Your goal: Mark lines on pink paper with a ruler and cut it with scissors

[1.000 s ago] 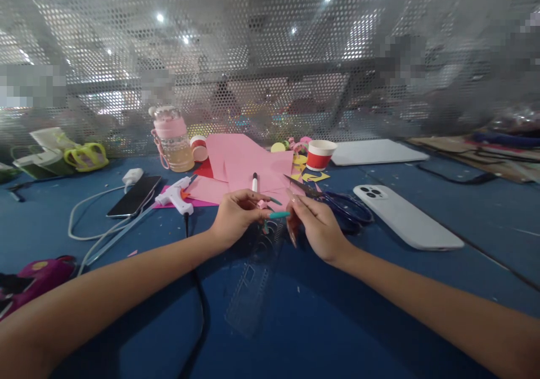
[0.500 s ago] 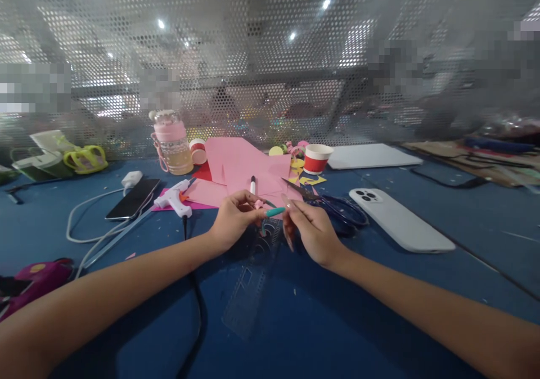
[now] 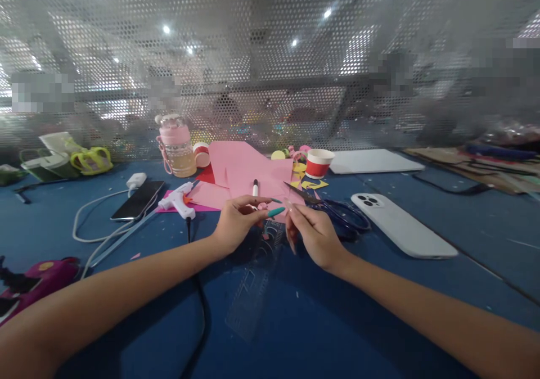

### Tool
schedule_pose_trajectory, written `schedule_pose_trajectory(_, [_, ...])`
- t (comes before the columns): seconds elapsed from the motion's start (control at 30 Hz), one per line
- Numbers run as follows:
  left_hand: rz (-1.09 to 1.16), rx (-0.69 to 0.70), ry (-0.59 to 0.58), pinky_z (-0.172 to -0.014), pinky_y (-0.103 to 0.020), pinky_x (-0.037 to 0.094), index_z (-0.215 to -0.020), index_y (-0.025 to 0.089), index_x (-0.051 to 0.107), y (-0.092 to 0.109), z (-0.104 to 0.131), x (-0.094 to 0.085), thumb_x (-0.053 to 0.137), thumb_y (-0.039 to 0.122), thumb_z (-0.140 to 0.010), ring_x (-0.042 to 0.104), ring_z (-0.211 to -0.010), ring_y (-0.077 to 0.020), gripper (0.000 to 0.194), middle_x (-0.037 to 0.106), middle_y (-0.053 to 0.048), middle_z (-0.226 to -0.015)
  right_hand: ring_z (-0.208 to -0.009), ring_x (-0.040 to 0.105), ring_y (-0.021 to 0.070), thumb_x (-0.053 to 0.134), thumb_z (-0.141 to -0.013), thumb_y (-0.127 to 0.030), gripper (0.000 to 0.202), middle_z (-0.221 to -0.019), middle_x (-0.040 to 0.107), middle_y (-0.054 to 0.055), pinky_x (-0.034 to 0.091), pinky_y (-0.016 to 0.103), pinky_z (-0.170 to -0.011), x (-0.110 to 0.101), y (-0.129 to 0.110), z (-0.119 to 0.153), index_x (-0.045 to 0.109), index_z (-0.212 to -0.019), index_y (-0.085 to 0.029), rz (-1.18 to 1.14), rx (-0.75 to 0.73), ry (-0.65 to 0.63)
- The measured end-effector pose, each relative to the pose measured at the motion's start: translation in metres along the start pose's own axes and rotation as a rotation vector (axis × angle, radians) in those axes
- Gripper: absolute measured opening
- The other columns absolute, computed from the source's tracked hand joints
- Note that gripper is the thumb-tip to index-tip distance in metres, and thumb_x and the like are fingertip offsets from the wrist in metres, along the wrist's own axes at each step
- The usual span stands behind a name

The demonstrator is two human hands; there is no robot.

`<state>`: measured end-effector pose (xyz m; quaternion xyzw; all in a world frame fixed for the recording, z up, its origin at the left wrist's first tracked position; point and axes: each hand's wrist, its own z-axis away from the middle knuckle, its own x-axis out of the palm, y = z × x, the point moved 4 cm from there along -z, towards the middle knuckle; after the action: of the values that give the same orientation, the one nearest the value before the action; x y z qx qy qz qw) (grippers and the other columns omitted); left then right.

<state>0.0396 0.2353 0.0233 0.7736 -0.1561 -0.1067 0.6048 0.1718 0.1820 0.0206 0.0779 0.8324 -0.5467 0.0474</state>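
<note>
Pink piece (image 3: 262, 206), seemingly between close-set left fingers (image 3: 255, 217)

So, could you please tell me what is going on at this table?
A person's left hand pinches a small pink piece. The right hand is close by, fingertips drawn together; whether it holds anything is hard to tell. Below them a clear stencil ruler lies on the blue table. Just beyond are pink paper and scissors, with a white glue gun off to the left.
</note>
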Motion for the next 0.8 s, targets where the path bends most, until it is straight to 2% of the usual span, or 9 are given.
schedule_pose_trajectory(0.13, [-0.206,0.127,0.05,-0.04,-0.017,0.037,-0.076,0.015,0.069,0.003,0.001,-0.003,0.072,0.022,-0.061,0.046,-0.042,-0.0055,0.016,0.057,0.004,-0.05,-0.03,0.044,0.0094,0.043,-0.084,-0.053,0.045,-0.04,0.043,-0.005,0.036,0.022,-0.032,0.0,0.001,0.0,0.043,-0.053,-0.021,0.023,0.0,0.007])
schedule_pose_trajectory(0.2, [-0.378,0.232,0.073,-0.042,-0.018,0.038,-0.074,0.015,0.069,0.008,0.005,-0.003,0.074,0.021,-0.06,0.046,-0.045,-0.0063,0.016,0.058,0.002,-0.055,-0.031,0.044,0.0097,0.043,-0.084,-0.052,0.044,-0.042,0.044,-0.005,0.037,0.023,-0.033,-0.001,0.0,0.0,0.043,-0.054,-0.021,0.028,0.003,0.006])
schedule_pose_trajectory(0.27, [-0.573,0.38,0.047,-0.045,-0.019,0.04,-0.073,0.015,0.069,0.012,0.012,0.0,0.072,0.017,-0.063,0.048,-0.047,-0.0069,0.01,0.059,0.001,-0.059,-0.035,0.045,0.0104,0.041,-0.085,-0.053,0.043,-0.043,0.045,-0.004,0.037,0.023,-0.036,-0.001,-0.001,0.001,0.042,-0.055,-0.021,0.067,-0.016,-0.014])
schedule_pose_trajectory(0.37, [-0.796,0.594,-0.046,-0.046,-0.02,0.04,-0.073,0.016,0.068,0.015,0.022,0.007,0.063,0.014,-0.073,0.049,-0.048,-0.0077,0.006,0.059,-0.001,-0.062,-0.041,0.045,0.012,0.039,-0.085,-0.055,0.042,-0.046,0.046,-0.003,0.035,0.024,-0.042,0.003,-0.005,0.002,0.043,-0.059,-0.022,0.298,-0.096,-0.074])
schedule_pose_trajectory(0.43, [-0.872,0.665,-0.057,-0.045,-0.02,0.04,-0.073,0.014,0.066,0.015,0.027,0.01,0.06,0.012,-0.073,0.05,-0.048,-0.0086,0.007,0.059,-0.002,-0.063,-0.045,0.045,0.0132,0.037,-0.085,-0.056,0.042,-0.05,0.048,-0.002,0.031,0.025,-0.045,0.005,-0.005,0.002,0.043,-0.062,-0.022,0.507,-0.147,-0.084])
schedule_pose_trajectory(0.53, [-0.913,0.655,-0.011,-0.046,-0.021,0.041,-0.071,0.014,0.064,0.013,0.027,0.011,0.061,0.01,-0.069,0.052,-0.05,-0.01,0.006,0.061,-0.003,-0.066,-0.047,0.044,0.0142,0.03,-0.086,-0.057,0.043,-0.052,0.049,-0.001,0.028,0.026,-0.046,0.006,-0.004,0.0,0.039,-0.062,-0.022,0.66,-0.174,-0.077])
schedule_pose_trajectory(0.8, [-0.923,0.549,-0.006,-0.047,-0.02,0.038,-0.063,0.014,0.058,0.016,0.024,0.012,0.06,0.005,-0.061,0.048,-0.051,-0.009,0.009,0.054,0.001,-0.061,-0.052,0.044,0.0162,0.022,-0.088,-0.057,0.045,-0.058,0.049,0.002,0.032,0.028,-0.049,0.005,0.004,-0.005,0.036,-0.063,-0.023,0.676,-0.168,-0.091])
